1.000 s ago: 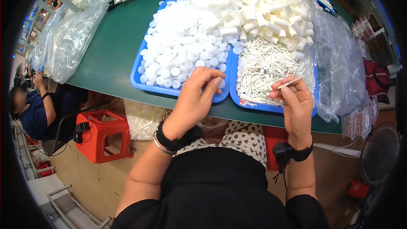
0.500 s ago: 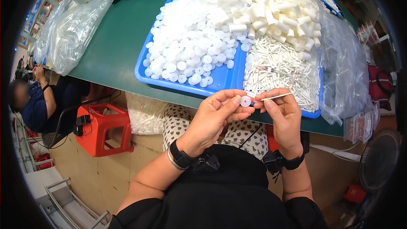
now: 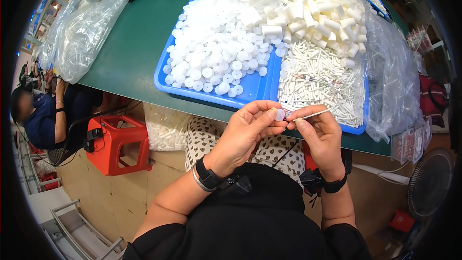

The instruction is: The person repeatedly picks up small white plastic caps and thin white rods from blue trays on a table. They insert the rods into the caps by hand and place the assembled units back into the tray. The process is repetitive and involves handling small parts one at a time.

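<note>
My left hand (image 3: 248,127) pinches a small translucent white disc (image 3: 279,114) between thumb and forefinger. Close beside it, my right hand (image 3: 321,132) grips a thin white stick (image 3: 317,113) that points out to the right. The fingertips of both hands almost meet at the disc, and a small reddish and blue bit shows there, too small to name. Just beyond my hands, a blue tray (image 3: 216,97) holds a heap of similar discs (image 3: 207,43). In its right-hand part lie many short thin white tubes (image 3: 317,82).
Thick cream cylinders (image 3: 332,19) spill from a clear bag behind the tubes. Clear plastic bags lie at the table's left (image 3: 91,33) and right (image 3: 392,77). A red stool (image 3: 120,147) stands on the floor at left, near a seated person (image 3: 45,113). A fan (image 3: 429,183) is at right.
The disc has tilted in my left fingers and shows less of its face. My right fingers have shifted slightly around the stick. At far left, the other person's arm has moved.
</note>
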